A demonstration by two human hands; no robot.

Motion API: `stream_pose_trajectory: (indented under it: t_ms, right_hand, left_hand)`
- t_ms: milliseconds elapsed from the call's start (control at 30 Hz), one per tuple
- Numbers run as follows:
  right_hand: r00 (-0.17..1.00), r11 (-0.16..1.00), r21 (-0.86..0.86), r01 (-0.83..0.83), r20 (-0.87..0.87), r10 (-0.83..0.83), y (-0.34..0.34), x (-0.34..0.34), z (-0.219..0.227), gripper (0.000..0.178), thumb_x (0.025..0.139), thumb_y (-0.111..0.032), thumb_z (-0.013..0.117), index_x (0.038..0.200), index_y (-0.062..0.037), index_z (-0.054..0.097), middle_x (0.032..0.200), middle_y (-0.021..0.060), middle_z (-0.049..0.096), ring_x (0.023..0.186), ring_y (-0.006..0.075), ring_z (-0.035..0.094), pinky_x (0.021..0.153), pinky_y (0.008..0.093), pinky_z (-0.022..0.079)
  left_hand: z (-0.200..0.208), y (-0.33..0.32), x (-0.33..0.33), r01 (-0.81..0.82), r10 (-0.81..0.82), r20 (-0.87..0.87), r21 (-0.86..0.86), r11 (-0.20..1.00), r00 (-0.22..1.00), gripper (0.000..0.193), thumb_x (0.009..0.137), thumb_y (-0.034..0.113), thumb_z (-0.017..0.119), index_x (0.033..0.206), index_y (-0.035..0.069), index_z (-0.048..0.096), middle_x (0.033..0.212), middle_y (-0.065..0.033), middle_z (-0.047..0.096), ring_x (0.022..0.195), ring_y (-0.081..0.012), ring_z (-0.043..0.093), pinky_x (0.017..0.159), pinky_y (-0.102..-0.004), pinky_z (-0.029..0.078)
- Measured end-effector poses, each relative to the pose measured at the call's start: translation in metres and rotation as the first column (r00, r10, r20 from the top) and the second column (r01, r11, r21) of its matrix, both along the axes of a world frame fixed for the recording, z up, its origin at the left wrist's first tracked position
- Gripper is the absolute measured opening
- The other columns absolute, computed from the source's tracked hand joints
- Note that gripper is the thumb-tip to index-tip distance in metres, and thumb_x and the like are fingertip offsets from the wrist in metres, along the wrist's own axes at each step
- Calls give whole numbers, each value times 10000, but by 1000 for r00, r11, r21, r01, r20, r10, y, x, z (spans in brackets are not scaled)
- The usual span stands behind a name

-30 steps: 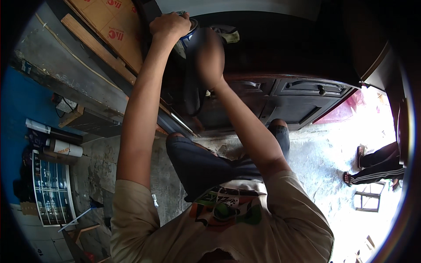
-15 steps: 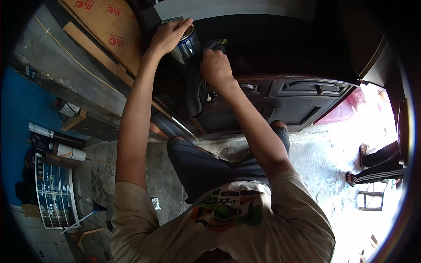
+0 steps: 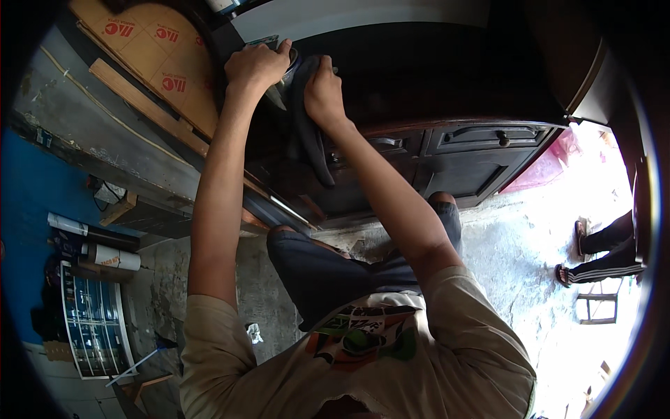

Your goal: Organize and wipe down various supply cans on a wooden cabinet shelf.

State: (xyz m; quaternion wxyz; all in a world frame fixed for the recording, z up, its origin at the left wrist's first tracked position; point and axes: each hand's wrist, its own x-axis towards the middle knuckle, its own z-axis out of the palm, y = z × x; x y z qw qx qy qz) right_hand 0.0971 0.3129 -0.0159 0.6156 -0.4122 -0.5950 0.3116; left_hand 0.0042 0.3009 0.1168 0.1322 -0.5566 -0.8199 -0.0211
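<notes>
My left hand (image 3: 257,68) is wrapped around a metal can (image 3: 292,61) at the top of the dark cabinet (image 3: 391,105). Only part of the can's rim and side shows, as my fingers and a cloth cover the rest. My right hand (image 3: 325,94) is closed on this dark grey cloth (image 3: 314,150), pressed close against the can's right side. The cloth's loose end hangs down over the front of the cabinet, beside a drawer handle.
Wooden boards and a printed brown panel (image 3: 167,52) lean at the left. Rolls (image 3: 112,256) and a framed panel (image 3: 91,314) lie at lower left. At right, a person's sandaled feet (image 3: 564,274) stand near a small frame (image 3: 597,308) on the bright floor.
My right hand has moved left and up, bringing the cloth against the can. My left hand has shifted slightly left, and the can's blue label is now mostly covered.
</notes>
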Motion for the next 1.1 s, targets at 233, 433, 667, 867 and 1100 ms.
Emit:
stream_pose_trajectory:
  t_ms: [233,433,667,867,1100]
  right_hand:
    - [975,961,-177,-215,20,222,-11,12,-6,449,919,35,445,1362,103,407,1141,411,637,1084,606,626,915,624,521]
    - [996,938,344,44,57,-68,-76,-40,-11,777,931,90,452,1628,35,114,1635,329,245,1482,474,347,1187,518,359]
    - [980,909,-366,-197,-44,194,21,-14,17,491,1032,-162,397,1451,90,445,1405,325,558,1254,502,554,1082,522,441]
    - [908,998,64,-26,419,-3,-10,-5,-15,491,1009,-167,469,1299,230,493,1112,386,671,946,475,696,866,498,558]
    - [564,845,517,137,660,-495,-69,3,-19,385,910,-103,590,1165,182,631,1058,303,727,886,322,735,769,375,600]
  left_hand:
    - [-6,10,-25,212,-195,188,-74,975,963,897,953,824,330,1314,87,693,1274,-164,718,1142,-422,677,954,-479,532]
    - [-24,20,-34,288,-304,392,101,952,868,815,962,798,330,1316,165,699,1266,-89,733,1141,-381,683,945,-451,531]
    - [-25,16,-32,184,-212,304,120,976,929,757,998,732,298,1288,168,711,1245,-89,742,1126,-377,690,944,-461,528]
    - [-20,21,-28,113,-133,329,78,991,935,751,1002,715,300,1301,157,705,1257,-108,736,1134,-383,687,958,-470,523]
    - [-21,14,-24,86,-95,332,41,995,939,768,998,723,302,1310,146,701,1249,-115,737,1139,-387,686,958,-484,520]
